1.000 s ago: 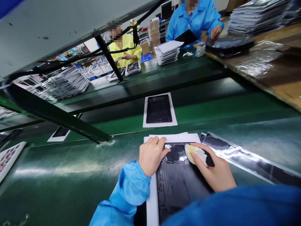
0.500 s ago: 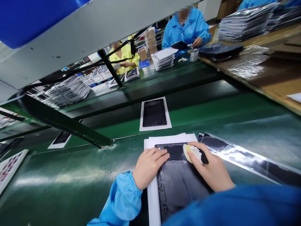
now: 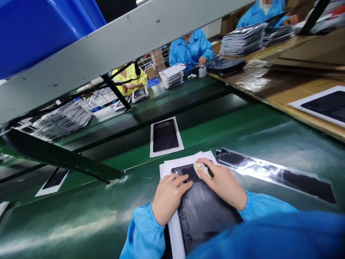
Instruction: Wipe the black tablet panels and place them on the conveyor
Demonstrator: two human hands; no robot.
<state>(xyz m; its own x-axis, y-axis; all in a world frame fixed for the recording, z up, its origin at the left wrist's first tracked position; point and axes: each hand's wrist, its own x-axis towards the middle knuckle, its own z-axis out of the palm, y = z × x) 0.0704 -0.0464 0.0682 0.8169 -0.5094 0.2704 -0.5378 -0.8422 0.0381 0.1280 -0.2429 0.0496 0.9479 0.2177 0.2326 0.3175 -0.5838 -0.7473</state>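
A black tablet panel (image 3: pixel 205 208) lies on a stack of white sheets (image 3: pixel 174 233) in front of me. My left hand (image 3: pixel 168 194) rests on its upper left edge, with fingers stretched over the dark surface. Pinched in my right hand (image 3: pixel 223 180) is a crumpled white and yellowish wiping cloth (image 3: pixel 201 169), held against the panel's upper end. The fingers partly cover the cloth and the panel's top right corner. My blue sleeve hides the lower right of the panel.
Dark film strips (image 3: pixel 272 174) lie to the right. Beyond, another panel (image 3: pixel 165 136) sits on white paper on the green belt. A green metal post (image 3: pixel 67 156) slants at left under a grey beam (image 3: pixel 113 46). Co-workers (image 3: pixel 191 48) sit across, beside stacked panels (image 3: pixel 244 39).
My right hand has slid the cloth leftward across the panel's top. My left hand stays on the left edge. The view has turned right, showing another panel at the right.
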